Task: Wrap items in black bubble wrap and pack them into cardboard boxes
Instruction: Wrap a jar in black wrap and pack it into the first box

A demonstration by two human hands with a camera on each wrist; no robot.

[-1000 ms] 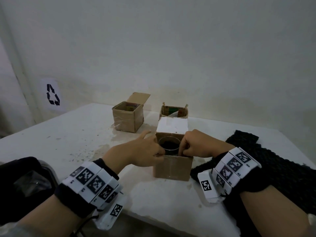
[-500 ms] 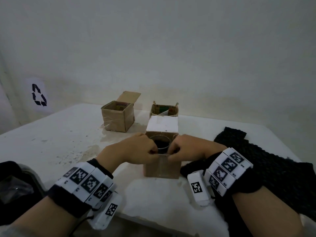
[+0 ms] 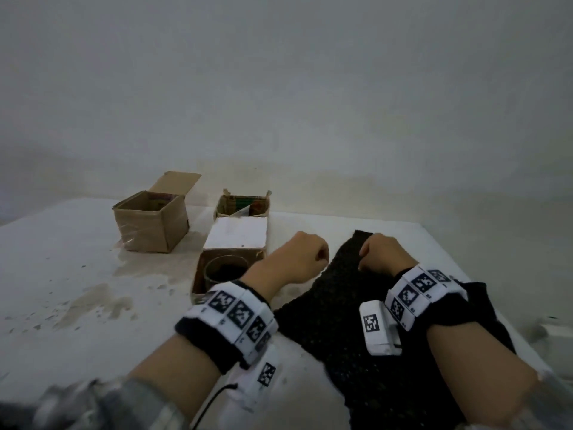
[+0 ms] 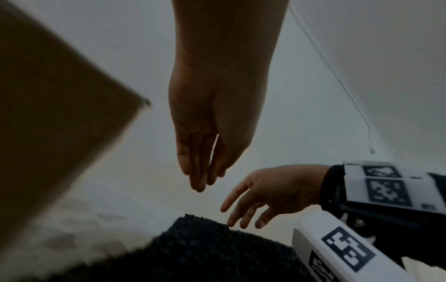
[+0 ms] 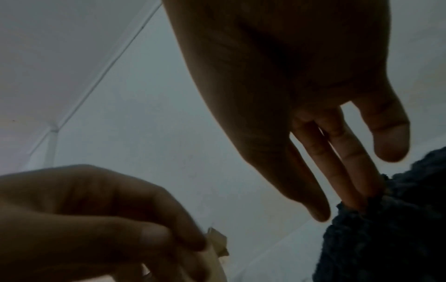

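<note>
now both your hands have left the open box (image 3: 217, 268), where the round item (image 3: 224, 270) sits, and moved right to the black bubble wrap (image 3: 341, 305). your right hand (image 3: 384, 256) has straight fingers touching its far edge, while your left hand (image 3: 297, 259) hovers beside it holding nothing, so the next wrap is probably starting.

Both forearms are stretched forward side by side. The left hand (image 3: 299, 259) is held palm down with fingers loosely extended, gripping nothing. The right hand (image 3: 383, 256) is lowered, fingers nearly straight, fingertips (image 5: 362, 192) reaching down.
</note>
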